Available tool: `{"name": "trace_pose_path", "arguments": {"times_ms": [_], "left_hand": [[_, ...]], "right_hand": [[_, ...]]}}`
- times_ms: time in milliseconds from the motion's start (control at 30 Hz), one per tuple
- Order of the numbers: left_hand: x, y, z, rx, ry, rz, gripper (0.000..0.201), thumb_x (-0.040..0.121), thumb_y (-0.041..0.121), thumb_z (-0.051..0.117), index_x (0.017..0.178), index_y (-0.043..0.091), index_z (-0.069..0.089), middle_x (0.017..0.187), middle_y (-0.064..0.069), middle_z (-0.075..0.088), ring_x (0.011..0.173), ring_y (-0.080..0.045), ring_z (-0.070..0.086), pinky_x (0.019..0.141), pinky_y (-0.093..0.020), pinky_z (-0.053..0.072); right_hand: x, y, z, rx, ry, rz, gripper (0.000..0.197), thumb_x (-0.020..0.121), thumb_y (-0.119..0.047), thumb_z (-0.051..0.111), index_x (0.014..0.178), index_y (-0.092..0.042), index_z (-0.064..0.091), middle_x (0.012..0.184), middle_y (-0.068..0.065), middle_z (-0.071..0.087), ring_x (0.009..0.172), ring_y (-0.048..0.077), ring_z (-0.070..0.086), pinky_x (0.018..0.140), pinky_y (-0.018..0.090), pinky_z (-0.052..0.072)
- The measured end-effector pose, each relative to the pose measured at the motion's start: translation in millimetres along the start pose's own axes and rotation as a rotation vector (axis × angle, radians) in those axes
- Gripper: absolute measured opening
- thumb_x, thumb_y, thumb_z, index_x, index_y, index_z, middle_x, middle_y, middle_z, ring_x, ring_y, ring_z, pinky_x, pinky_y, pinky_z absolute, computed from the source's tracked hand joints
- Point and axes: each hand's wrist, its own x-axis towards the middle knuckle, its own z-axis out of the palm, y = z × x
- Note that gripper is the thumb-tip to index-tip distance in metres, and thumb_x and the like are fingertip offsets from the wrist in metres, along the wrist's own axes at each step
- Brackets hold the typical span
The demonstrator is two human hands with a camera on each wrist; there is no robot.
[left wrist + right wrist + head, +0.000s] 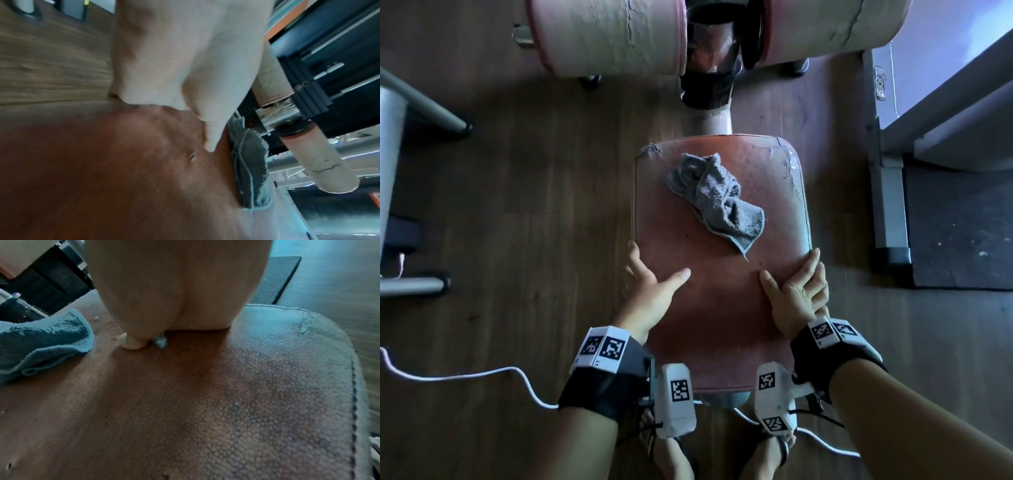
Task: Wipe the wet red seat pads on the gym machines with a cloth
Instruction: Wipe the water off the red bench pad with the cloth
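Observation:
A worn red seat pad (719,301) fills the middle of the head view, above a wooden floor. A crumpled grey cloth (717,197) lies loose on its far half, touched by neither hand. My left hand (650,291) grips the pad's left edge, thumb lying on top. My right hand (798,291) grips the right edge the same way. The left wrist view shows the left hand (185,56) on the seat pad (102,178), with the cloth (251,170) beyond. In the right wrist view, a small wet patch (161,340) sits by the right hand (174,288), and the cloth (41,344) lies at the left.
Two cracked pink roller pads (613,34) (832,27) flank a machine post (712,68) beyond the seat. Grey metal frame legs (400,137) stand at the left, a black mat (959,233) and machine base at the right. A white cable (482,373) crosses the floor by my feet.

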Motion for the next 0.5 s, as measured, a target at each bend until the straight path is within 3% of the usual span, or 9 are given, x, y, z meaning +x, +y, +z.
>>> {"name": "trace_pose_path", "arguments": {"times_ms": [133, 267, 367, 500], "left_hand": [[3, 25, -12, -0.056, 0.120, 0.084, 0.076, 0.089, 0.054, 0.062, 0.148, 0.027, 0.023, 0.154, -0.002, 0.031, 0.140, -0.021, 0.034, 0.117, -0.044, 0.026], [3, 70, 10, 0.092, 0.284, 0.516, 0.062, 0.087, 0.041, 0.066, 0.139, 0.016, 0.044, 0.149, -0.004, 0.037, 0.137, -0.015, 0.035, 0.108, -0.020, 0.024], [10, 97, 37, 0.443, 0.285, 0.820, 0.066, 0.085, 0.050, 0.058, 0.143, 0.021, 0.045, 0.155, -0.005, 0.031, 0.141, -0.025, 0.033, 0.113, -0.037, 0.030], [35, 99, 54, 0.801, 0.245, 0.905, 0.071, 0.085, 0.054, 0.064, 0.148, 0.028, 0.043, 0.164, -0.010, 0.016, 0.148, -0.036, 0.021, 0.120, -0.051, 0.019]], "right_hand": [[1, 0, 0, 0.013, -0.010, 0.002, 0.100, 0.088, -0.063, 0.051, 0.150, -0.031, -0.021, 0.161, 0.000, -0.014, 0.148, 0.026, -0.008, 0.118, 0.050, 0.001], [0, -1, 0, 0.024, -0.014, 0.009, 0.101, 0.088, -0.061, 0.052, 0.150, -0.032, -0.021, 0.161, -0.001, -0.014, 0.147, 0.024, -0.009, 0.118, 0.050, 0.000], [0, -1, 0, 0.036, 0.001, 0.003, 0.101, 0.088, -0.059, 0.054, 0.151, -0.031, -0.019, 0.161, -0.001, -0.013, 0.147, 0.024, -0.009, 0.117, 0.051, 0.000], [1, 0, 1, 0.048, 0.001, 0.001, 0.101, 0.088, -0.059, 0.054, 0.151, -0.031, -0.019, 0.160, -0.002, -0.014, 0.147, 0.023, -0.009, 0.117, 0.051, -0.001]]}}
